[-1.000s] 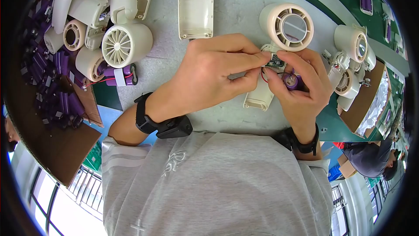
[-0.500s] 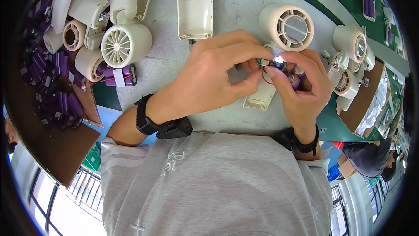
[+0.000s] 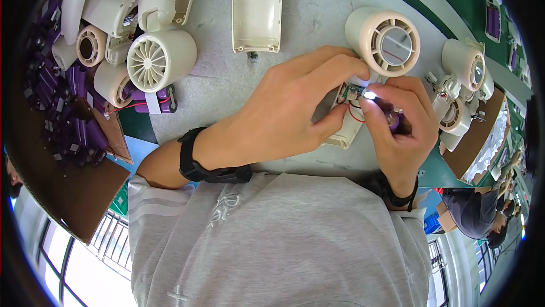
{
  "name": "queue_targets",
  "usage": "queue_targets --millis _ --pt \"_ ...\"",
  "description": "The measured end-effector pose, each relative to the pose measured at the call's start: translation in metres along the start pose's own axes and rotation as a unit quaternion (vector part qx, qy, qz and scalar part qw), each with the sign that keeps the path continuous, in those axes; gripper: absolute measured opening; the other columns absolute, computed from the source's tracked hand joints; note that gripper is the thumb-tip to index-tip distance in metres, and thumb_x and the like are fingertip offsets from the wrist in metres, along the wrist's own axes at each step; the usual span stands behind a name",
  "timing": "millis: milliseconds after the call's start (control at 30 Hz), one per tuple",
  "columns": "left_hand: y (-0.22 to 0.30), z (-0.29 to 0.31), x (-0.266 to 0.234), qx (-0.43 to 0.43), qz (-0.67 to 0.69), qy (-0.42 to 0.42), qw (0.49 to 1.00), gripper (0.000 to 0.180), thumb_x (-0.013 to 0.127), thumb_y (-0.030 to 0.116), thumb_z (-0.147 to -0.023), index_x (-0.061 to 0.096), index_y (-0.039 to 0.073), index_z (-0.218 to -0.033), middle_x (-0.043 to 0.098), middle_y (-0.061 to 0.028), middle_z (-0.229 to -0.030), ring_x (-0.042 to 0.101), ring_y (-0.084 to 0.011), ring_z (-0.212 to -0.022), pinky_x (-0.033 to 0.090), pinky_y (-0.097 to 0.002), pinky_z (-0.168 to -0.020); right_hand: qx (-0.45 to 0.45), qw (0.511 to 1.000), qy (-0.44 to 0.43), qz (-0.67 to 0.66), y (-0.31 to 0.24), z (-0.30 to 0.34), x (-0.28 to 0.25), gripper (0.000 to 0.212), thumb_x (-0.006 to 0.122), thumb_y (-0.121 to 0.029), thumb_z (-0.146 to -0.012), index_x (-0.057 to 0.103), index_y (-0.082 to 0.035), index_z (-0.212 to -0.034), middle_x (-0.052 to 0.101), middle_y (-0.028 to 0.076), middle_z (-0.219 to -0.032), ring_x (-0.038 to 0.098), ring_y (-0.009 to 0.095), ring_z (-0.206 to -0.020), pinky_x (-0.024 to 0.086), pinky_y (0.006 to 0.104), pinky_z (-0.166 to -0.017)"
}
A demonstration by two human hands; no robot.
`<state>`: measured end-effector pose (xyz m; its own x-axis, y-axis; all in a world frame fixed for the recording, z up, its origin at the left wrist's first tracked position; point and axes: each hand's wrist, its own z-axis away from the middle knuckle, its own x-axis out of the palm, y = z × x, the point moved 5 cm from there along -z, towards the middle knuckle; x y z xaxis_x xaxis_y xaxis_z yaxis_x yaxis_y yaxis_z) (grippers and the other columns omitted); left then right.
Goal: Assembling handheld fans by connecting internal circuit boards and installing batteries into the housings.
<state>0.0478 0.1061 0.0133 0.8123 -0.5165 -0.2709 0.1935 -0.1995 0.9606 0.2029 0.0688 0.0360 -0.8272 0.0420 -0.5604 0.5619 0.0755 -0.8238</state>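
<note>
My left hand [image 3: 284,108] is closed around the neck and handle side of a cream handheld fan, its index finger by the neck and its thumb beside the handle. The round fan head [image 3: 383,43] rests just beyond my fingers, and the open handle shell [image 3: 343,137] shows below them. A small green circuit board [image 3: 353,92] with red and black wires sits between my hands, a white light glowing at its right end. There my right hand [image 3: 406,131] pinches the board with thumb and index finger. Purple battery cells [image 3: 393,118] show partly under its curled fingers.
At the left, a cardboard box [image 3: 68,193] holds many purple cells, beside piled cream fan parts [image 3: 162,60]. An empty cream shell [image 3: 256,17] lies ahead. More fans [image 3: 462,66] and another box [image 3: 474,137] stand right. A person [image 3: 474,210] is at the far right.
My left hand has shifted from the board's left end toward the fan's neck and handle. The board and its light sit slightly lower and farther right; the view has shifted a little.
</note>
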Motion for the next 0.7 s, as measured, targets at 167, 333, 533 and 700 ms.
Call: queue_targets --millis 167,333,533,700 --pt "0.0010 -0.0023 -0.0003 -0.009 0.006 -0.015 1.000 0.044 0.065 -0.008 -0.071 0.058 0.006 -0.112 0.060 -0.0071 -0.111 0.058 -0.0176 -0.077 0.049 -0.0282 -0.066 -0.023 1.000 -0.004 0.020 -0.0037 -0.0012 0.0000 0.021 0.073 0.005 -0.069 0.067 -0.002 -0.088 0.060 0.007 -0.088 0.055 0.012 -0.068 0.041 0.0220 -0.057" --pt "-0.0001 -0.0019 0.0008 -0.009 -0.001 -0.013 1.000 0.042 0.065 -0.007 -0.072 0.058 0.006 -0.111 0.061 -0.0060 -0.110 0.058 -0.0170 -0.075 0.049 -0.0279 -0.065 -0.043 0.998 0.002 0.034 -0.0060 -0.0008 0.0021 0.022 0.074 0.005 -0.068 0.067 -0.002 -0.088 0.060 0.007 -0.087 0.055 0.013 -0.067 0.041 0.0226 -0.056" --pt "-0.0010 -0.0025 0.0024 -0.021 -0.012 0.003 1.000 0.037 0.064 -0.007 -0.073 0.058 0.005 -0.107 0.062 -0.0048 -0.099 0.058 -0.0154 -0.073 0.049 -0.0271 -0.062 -0.051 0.997 0.027 0.058 -0.0067 -0.0002 0.0037 0.023 0.075 0.004 -0.068 0.068 -0.002 -0.090 0.060 0.008 -0.085 0.055 0.014 -0.067 0.042 0.0231 -0.056" --pt "-0.0002 -0.0032 0.0015 -0.032 -0.017 0.003 0.999 0.034 0.065 -0.007 -0.073 0.058 0.006 -0.104 0.061 -0.0046 -0.088 0.058 -0.0148 -0.070 0.049 -0.0268 -0.062 -0.053 0.995 0.036 0.073 -0.0090 0.0011 0.0036 0.025 0.075 0.005 -0.068 0.070 -0.002 -0.092 0.060 0.008 -0.085 0.056 0.014 -0.068 0.043 0.0232 -0.056"
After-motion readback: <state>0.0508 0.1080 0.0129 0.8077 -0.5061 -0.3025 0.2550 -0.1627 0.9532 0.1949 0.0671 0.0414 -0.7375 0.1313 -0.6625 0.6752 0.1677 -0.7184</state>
